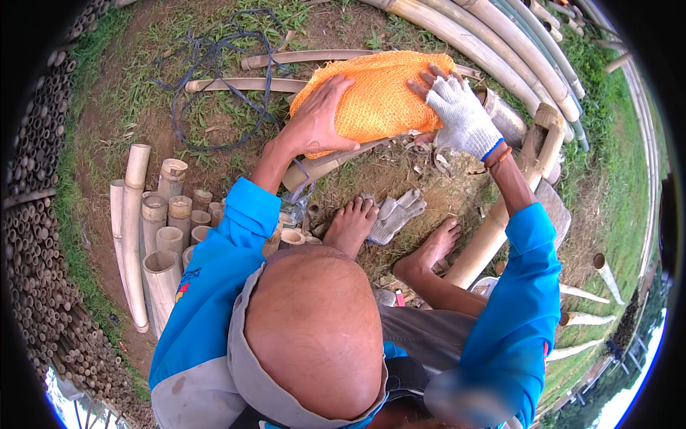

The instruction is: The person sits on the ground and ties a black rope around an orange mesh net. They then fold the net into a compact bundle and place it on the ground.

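Bunched on the ground in front of me is an orange mesh sack (389,93). My bare left hand (321,118) lies against its left end, thumb along the near edge and fingers spread over the top. On the right end rests my right hand (454,114), in a white knitted glove with bare fingertips; its fingers are stretched apart on the mesh. Split bamboo strips (246,84) stick out from beneath the sack on the left. A bamboo piece (336,163) lies along its near side. What is under the mesh is hidden.
A loose glove (396,214) lies between my bare feet. Several cut bamboo tubes (169,239) stand upright at left. A thick bamboo pole (493,229) slants along the right, and long poles (493,43) lie at the far right. Dark cord (193,93) is tangled on the grass.
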The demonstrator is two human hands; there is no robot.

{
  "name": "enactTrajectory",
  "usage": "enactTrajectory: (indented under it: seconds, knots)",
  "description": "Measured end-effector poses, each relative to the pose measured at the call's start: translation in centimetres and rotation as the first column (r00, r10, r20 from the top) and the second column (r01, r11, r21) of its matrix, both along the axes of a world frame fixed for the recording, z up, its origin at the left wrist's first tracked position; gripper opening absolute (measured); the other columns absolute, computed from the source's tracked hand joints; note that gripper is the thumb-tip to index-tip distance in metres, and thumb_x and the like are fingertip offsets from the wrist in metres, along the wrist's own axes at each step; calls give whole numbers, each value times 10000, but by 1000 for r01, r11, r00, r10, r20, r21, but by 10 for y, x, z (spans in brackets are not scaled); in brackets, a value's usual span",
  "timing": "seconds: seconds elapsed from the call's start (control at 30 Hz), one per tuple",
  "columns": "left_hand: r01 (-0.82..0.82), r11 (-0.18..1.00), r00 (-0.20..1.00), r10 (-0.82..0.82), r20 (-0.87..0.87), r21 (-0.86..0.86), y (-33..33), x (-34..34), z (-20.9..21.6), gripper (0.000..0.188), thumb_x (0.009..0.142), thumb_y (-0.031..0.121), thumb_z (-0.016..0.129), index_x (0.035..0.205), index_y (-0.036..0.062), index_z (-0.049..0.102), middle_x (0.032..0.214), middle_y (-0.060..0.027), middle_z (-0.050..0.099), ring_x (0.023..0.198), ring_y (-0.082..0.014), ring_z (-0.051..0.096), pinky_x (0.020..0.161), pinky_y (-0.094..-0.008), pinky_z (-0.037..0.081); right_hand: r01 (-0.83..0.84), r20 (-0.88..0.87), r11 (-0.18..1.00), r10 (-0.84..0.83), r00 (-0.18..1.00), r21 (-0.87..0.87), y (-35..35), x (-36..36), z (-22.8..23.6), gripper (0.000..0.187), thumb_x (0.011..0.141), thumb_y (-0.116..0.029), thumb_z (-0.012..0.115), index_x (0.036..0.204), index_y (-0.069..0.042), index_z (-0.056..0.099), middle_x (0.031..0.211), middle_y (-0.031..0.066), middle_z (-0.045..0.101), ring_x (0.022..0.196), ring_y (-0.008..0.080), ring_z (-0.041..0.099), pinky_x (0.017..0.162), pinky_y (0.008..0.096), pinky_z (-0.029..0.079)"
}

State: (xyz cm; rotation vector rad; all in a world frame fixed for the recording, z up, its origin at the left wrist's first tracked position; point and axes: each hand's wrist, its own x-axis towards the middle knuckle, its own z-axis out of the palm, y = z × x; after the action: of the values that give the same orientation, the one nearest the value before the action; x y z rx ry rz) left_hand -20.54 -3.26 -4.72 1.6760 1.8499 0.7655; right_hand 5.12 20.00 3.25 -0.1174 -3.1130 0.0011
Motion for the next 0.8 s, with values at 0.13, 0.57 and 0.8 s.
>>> enactTrajectory:
  seconds: [0.13,0.57,0.8]
  knots:
    - [-51,994,993,40,107,97,2,3,2,1132,677,442,985,1579,70,411,1710,-237,336,1597,-430,317,1331,-515,301,74,103,997,-73,992,-10,11,25,-29,1051,784,-346,902,1692,-240,383,1611,140,509,1561,366,415,1232,604,402]
    - [-391,906,915,364,175,164,-14,-19,91,748,844,180,872,1473,36,495,1324,-165,700,1145,-320,740,984,-455,612,184,-121,896,-252,960,-405,49,-25,60,734,769,60,764,1462,-112,595,1399,114,635,1361,319,600,1149,414,490]
    - [-639,730,263,504,822,-243,-43,-52,36,666,937,179,865,1456,25,478,1302,-136,674,1098,-223,744,896,-381,651,117,-39,420,-346,937,-900,63,-58,57,431,1033,-125,658,1459,-81,608,1358,43,681,1239,177,649,1083,369,524]
